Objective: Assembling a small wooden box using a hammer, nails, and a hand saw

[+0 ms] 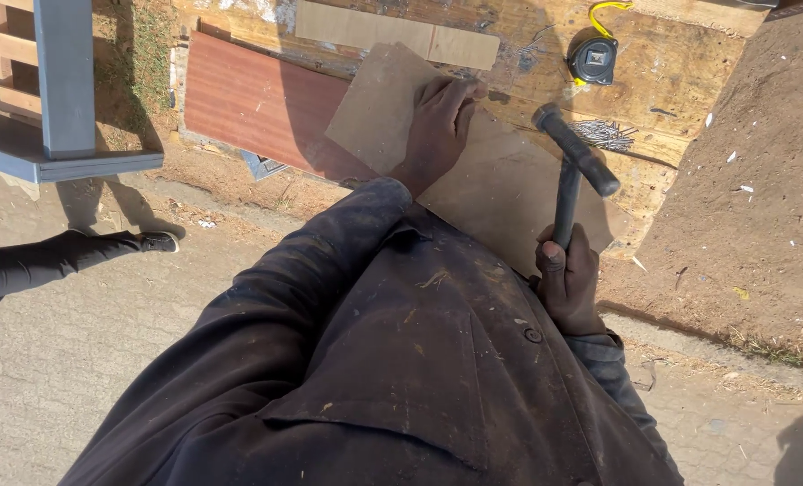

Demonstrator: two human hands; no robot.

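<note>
My left hand [439,126] rests flat on a thin brown board [500,184], fingers bent near its far edge. The board lies across a reddish-brown panel [257,103] and a worn wooden worktop [672,63]. My right hand [568,279] grips the black handle of a hammer [574,162], whose head is raised above the board's right part. A pile of nails [604,135] lies on the worktop just beyond the hammer head. My dark dusty jacket fills the lower middle of the view.
A black and yellow tape measure [595,56] sits at the back of the worktop. A cardboard strip [392,34] lies behind the board. A grey-blue wooden frame [64,90] stands left. Another person's leg and shoe [77,250] reach in over the paved ground. Bare soil lies right.
</note>
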